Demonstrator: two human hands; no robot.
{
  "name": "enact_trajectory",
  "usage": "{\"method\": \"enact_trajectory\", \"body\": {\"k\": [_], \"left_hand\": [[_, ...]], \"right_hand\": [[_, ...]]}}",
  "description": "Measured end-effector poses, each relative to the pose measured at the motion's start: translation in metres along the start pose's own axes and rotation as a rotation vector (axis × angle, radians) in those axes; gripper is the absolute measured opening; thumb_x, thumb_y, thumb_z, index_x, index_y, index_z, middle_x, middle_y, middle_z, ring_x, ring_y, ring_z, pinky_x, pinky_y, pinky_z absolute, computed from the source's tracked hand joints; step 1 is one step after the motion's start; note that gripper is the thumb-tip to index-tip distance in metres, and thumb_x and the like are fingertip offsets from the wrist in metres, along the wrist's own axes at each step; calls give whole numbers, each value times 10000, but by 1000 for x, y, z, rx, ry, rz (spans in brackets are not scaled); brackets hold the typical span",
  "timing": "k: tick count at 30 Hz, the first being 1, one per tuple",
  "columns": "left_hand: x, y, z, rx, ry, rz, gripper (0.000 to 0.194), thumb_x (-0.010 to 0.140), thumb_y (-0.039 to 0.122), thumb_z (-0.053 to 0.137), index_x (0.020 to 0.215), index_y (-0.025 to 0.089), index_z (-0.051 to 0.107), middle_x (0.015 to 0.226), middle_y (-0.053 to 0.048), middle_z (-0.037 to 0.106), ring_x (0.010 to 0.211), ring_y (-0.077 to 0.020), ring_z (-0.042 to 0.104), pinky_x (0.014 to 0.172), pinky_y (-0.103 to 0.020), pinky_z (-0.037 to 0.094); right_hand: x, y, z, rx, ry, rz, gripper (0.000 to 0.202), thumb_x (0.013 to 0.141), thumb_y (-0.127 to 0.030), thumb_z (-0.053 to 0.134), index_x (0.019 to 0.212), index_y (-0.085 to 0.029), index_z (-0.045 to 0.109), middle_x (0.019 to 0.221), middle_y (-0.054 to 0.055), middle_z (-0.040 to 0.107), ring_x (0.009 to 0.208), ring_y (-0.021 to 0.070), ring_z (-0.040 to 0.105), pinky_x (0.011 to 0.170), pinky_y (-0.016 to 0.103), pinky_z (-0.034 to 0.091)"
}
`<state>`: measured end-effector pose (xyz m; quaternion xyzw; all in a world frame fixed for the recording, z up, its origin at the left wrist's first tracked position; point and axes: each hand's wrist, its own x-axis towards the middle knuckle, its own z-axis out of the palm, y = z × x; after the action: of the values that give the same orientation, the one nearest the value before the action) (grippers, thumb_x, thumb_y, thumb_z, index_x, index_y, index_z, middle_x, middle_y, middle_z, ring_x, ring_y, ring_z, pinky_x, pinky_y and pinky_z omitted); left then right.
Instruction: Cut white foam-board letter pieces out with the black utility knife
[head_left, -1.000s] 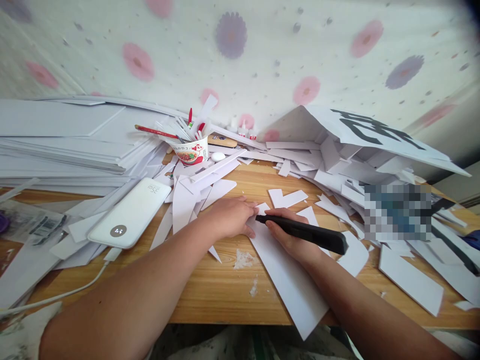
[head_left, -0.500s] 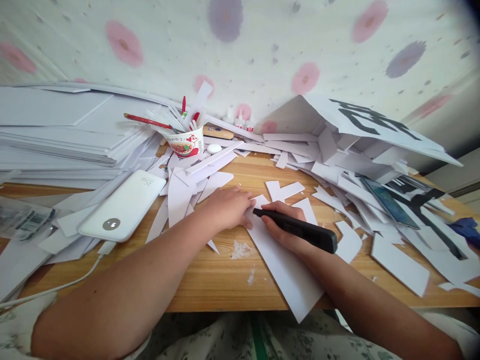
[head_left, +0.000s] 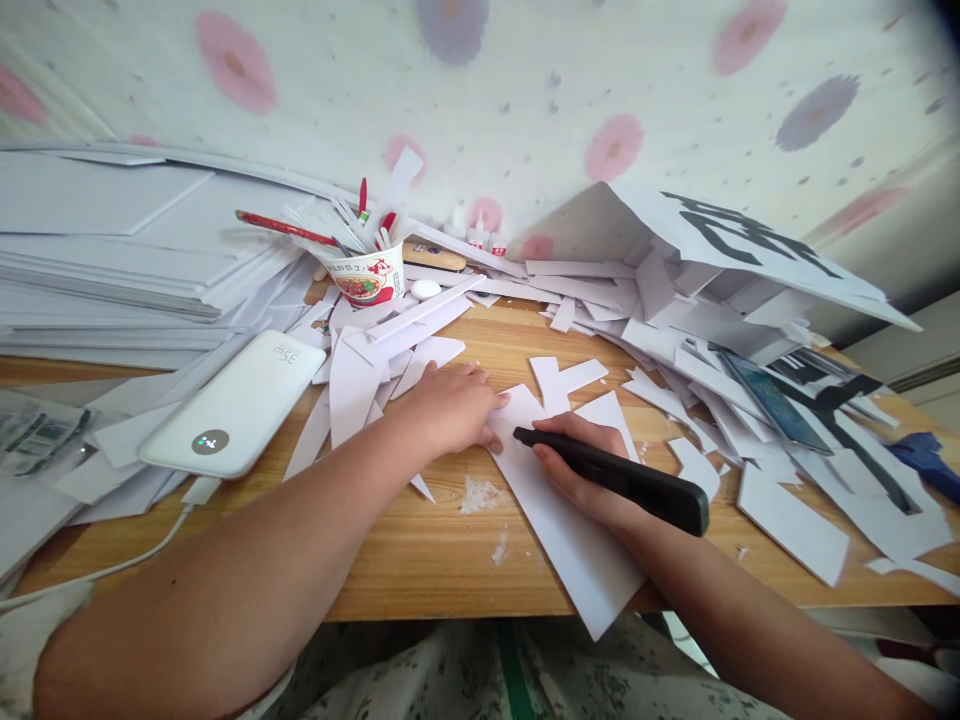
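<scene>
My right hand [head_left: 592,465] pinches the long black pen-shaped tool [head_left: 615,475] above the long white flat board [head_left: 566,530]. My left hand [head_left: 457,408], its fingers a little spread, presses this board's edge on the table [head_left: 420,560].

Tool [head_left: 622,480] matt black, plastic perhaps; sheet [head_left: 566,540] smooth, matt white; tabletop [head_left: 420,560] grained wood; power bank [head_left: 247,395] glossy.

The right hand [head_left: 581,460] grips a black cutter [head_left: 622,480] over a long white foam-board strip [head_left: 566,520], while the left hand [head_left: 457,408] presses the strip's far end on the wooden desk [head_left: 435,560].
</scene>
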<state>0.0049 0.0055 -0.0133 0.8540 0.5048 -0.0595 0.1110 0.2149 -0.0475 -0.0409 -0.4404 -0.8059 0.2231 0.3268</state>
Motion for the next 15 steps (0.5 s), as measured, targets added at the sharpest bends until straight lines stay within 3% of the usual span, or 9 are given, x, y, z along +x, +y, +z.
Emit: {"method": "enact_trajectory", "body": {"k": [6, 15], "left_hand": [[3, 1, -1, 7, -23, -32, 645, 711, 643, 671, 1301, 408, 559, 1471, -103, 453, 1376, -346, 336, 1019, -581, 315], [4, 1, 0, 27, -42, -40, 699, 708, 659, 665, 1344, 410, 517, 1513, -97, 399, 1385, -350, 331, 1038, -590, 302]], "right_hand": [[-11, 3, -1, 20, 32, 19, 125, 832, -253, 636, 955, -249, 660, 762, -9, 693, 603, 138, 619, 577, 250, 479], [-24, -1, -9, -37, 25, -10, 133, 851, -260, 628, 981, -289, 639, 851, -17, 693, 708, 148, 646, 661, 261, 492]]}}
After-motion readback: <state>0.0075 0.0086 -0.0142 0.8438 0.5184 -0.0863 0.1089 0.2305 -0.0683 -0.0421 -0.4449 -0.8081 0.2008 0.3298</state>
